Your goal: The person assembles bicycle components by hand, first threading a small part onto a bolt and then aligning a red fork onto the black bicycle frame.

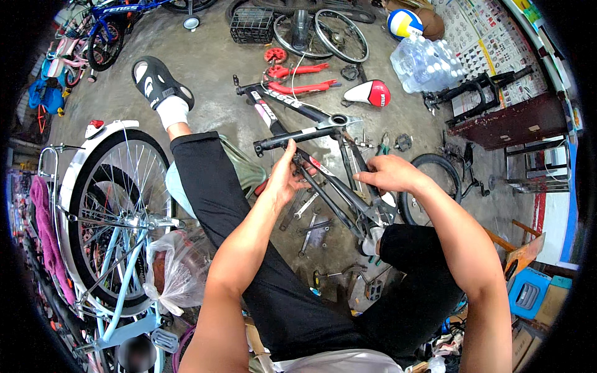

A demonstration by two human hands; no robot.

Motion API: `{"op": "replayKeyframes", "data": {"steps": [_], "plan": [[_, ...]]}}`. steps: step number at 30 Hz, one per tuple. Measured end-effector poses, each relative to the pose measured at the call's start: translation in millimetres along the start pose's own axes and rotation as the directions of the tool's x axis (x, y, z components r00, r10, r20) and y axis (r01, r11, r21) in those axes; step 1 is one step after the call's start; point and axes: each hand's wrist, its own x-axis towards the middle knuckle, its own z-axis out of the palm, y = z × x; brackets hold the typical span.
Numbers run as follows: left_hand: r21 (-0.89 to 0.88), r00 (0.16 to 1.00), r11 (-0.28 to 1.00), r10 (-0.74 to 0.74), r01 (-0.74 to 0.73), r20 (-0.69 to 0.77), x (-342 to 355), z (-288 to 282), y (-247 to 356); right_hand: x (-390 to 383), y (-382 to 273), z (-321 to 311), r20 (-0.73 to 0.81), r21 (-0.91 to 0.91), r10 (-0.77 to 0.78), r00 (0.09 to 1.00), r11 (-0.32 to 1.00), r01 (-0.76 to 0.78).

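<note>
Left hand (285, 177), half-curled with thumb on the seat tube (308, 135), and right hand (392, 173), bent-fingered at the rear stays (339, 188) (whether either pinches cannot be told), are best braced evenly so the black bicycle frame (305, 107), to the near left of the red-and-white saddle (373, 93), is not twisted.

Around me spreads a grey concrete floor (217, 50), blotched with darker stains, with pale light gleaming off it in patches. Along its right edge I see a dark red, box-like cabinet (516, 121), and nearer me a low metal rack (541, 175). Past the floor's upper right corner, rows of small printed pictures cover a wall (469, 36), crossed by a yellow stripe.
</note>
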Motion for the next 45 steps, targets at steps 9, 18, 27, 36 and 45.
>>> {"op": "replayKeyframes", "data": {"steps": [9,18,27,36,45], "plan": [[-0.006,0.999,0.999,-0.038,0.038,-0.014,1,1,3,-1,4,0,0.015,-0.070,-0.035,0.999,0.997,0.036],[-0.022,0.999,0.999,-0.040,0.039,-0.018,4,0,9,-2,27,4,-0.006,0.361,0.004,1.000,0.932,-0.001],[0.097,0.995,0.990,-0.096,0.099,-0.033,18,-14,4,6,29,13,0.034,0.445,0.024,0.999,0.895,-0.036],[-0.029,0.972,0.997,-0.070,0.065,-0.225,9,-2,-3,7,16,0,-0.084,-0.120,-0.144,0.986,0.984,0.134],[-0.013,0.970,0.999,0.027,-0.031,-0.242,-14,7,-10,3,19,-23,-0.191,-0.084,-0.104,0.976,0.992,0.089]]}}
